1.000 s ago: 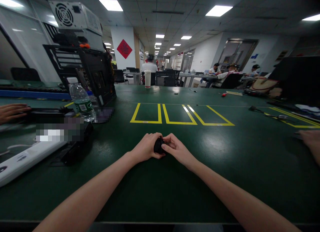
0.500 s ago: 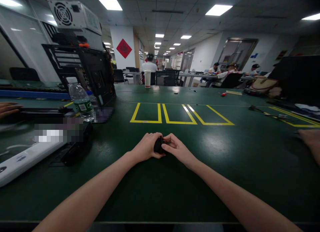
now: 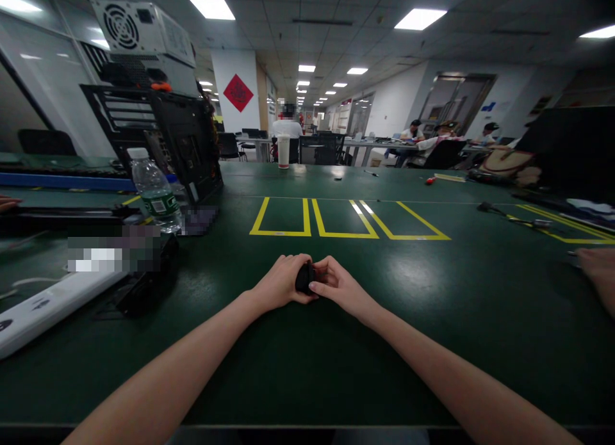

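Observation:
A small, dark, rounded object (image 3: 304, 278) is between my two hands, low over the green tabletop (image 3: 307, 362). Its kind is too dark and too small to make out. My left hand (image 3: 284, 280) wraps round it from the left, with the thumb beneath and the fingers over the top. From the right, my right hand (image 3: 336, 283) grips its edge, the thumb on the near side and the fingers bent behind. Both hands partly cover the object. Beyond them, yellow tape outlines (image 3: 281, 233) mark the table.
On the left stand a water bottle (image 3: 156, 195), an open computer case (image 3: 182, 144) and a white power strip (image 3: 62, 301). A white cup (image 3: 284, 152) is at the far edge. Cables (image 3: 516, 218) lie to the right, near another person's hand (image 3: 598, 269).
My right thumb and fingers have shifted slightly on the dark object; my left hand keeps its place. At far left, another person's hand has drawn back toward the frame edge.

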A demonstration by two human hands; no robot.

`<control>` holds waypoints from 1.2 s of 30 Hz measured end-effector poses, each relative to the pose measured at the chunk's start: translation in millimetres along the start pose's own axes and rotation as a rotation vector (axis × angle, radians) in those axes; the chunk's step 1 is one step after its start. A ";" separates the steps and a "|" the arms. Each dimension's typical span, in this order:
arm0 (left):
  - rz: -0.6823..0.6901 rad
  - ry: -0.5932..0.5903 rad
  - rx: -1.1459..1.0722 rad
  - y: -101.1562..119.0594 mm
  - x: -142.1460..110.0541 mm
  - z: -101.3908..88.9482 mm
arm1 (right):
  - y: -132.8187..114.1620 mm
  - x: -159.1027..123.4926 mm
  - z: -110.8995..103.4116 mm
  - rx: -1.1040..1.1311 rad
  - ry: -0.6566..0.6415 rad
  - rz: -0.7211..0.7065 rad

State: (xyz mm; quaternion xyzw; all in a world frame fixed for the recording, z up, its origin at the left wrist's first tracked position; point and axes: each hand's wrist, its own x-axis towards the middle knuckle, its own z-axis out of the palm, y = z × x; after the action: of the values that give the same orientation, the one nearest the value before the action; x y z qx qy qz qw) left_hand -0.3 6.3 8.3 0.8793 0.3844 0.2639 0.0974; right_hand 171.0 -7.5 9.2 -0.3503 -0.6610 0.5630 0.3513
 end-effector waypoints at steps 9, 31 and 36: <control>0.012 -0.008 -0.019 -0.8 -0.5 -1.3 | 4.9 2.3 -0.2 -0.102 0.104 0.039; 0.002 -0.093 -0.057 10.4 -3.4 -14.4 | 3.9 1.5 -0.3 0.003 0.012 -0.018; -0.004 -0.096 -0.007 12.7 -5.3 -18.0 | -2.1 -3.4 2.5 0.019 0.013 -0.059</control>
State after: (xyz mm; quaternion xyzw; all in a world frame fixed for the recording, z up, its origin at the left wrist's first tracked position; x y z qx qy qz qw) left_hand -5.1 -6.8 26.1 0.8898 0.3802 0.2224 0.1194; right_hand 170.4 -11.9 10.8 -0.3309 -0.6633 0.5565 0.3752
